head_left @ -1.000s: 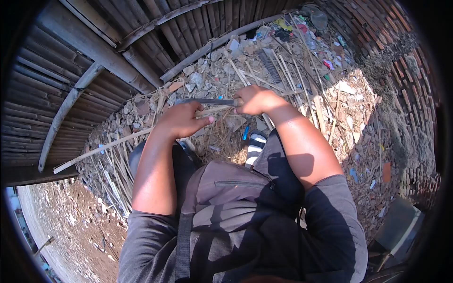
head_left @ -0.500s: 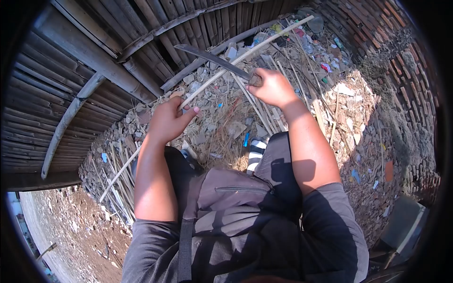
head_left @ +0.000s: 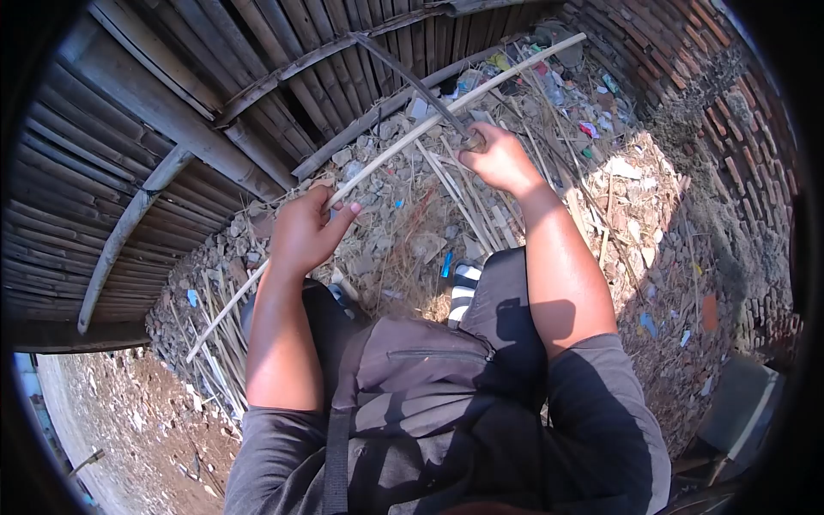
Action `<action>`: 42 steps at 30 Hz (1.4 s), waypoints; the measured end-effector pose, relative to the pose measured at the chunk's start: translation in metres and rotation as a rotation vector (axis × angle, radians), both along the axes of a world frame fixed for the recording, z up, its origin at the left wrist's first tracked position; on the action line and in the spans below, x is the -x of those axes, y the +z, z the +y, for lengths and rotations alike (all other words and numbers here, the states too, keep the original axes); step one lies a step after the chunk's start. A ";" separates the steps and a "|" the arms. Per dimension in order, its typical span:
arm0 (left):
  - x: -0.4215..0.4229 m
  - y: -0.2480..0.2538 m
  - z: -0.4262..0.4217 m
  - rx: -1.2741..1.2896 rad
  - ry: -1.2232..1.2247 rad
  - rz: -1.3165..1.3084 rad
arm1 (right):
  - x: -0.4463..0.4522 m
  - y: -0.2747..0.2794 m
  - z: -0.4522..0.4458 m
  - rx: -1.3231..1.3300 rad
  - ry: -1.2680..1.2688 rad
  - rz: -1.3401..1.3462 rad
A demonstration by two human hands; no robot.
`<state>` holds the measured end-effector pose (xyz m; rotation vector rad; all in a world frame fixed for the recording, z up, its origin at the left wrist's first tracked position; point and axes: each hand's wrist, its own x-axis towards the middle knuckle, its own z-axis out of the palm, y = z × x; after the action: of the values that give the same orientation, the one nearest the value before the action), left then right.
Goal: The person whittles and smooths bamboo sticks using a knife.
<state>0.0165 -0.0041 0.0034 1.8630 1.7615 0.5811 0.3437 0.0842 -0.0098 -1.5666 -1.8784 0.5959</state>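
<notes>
A long pale bamboo strip (head_left: 412,135) runs slantwise from lower left to upper right. My left hand (head_left: 307,230) is closed around it below its middle, thumb towards the right. My right hand (head_left: 498,158) grips the wooden handle of a machete (head_left: 410,79), whose dark blade points up and left. The blade crosses the strip just beyond the handle; whether they touch I cannot tell. Below, between my knees, a striped sandal or sock (head_left: 464,290) shows on one foot.
Rubble and litter (head_left: 378,163) cover the ground. Loose bamboo strips (head_left: 225,330) lie at the left, and more (head_left: 459,202) in front of me. A slatted bamboo wall (head_left: 94,189) stands at the left, a brick wall (head_left: 747,163) at the right, with a grey box-like object (head_left: 740,408) below it.
Since the first frame, the strip has swung up on its right side. My right hand has moved slightly right and up, and the blade has turned from nearly level to pointing upward.
</notes>
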 end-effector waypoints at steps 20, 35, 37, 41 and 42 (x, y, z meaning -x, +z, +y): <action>-0.008 -0.004 0.005 -0.067 -0.044 -0.033 | 0.019 -0.002 -0.016 0.110 0.194 -0.195; -0.003 -0.008 0.005 -0.104 -0.070 0.037 | 0.004 -0.020 -0.004 0.072 0.119 -0.147; -0.011 0.002 0.003 -0.037 -0.065 0.066 | 0.023 0.005 -0.019 0.232 0.317 -0.244; -0.003 -0.009 0.000 -0.062 -0.081 0.018 | 0.027 0.011 -0.012 0.332 0.425 -0.175; -0.001 -0.006 -0.001 -0.043 -0.066 0.022 | 0.020 0.007 -0.003 0.379 0.386 -0.055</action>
<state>0.0173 -0.0055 -0.0027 1.9563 1.7074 0.5799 0.3241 0.0808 -0.0024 -1.4549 -2.2265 1.1443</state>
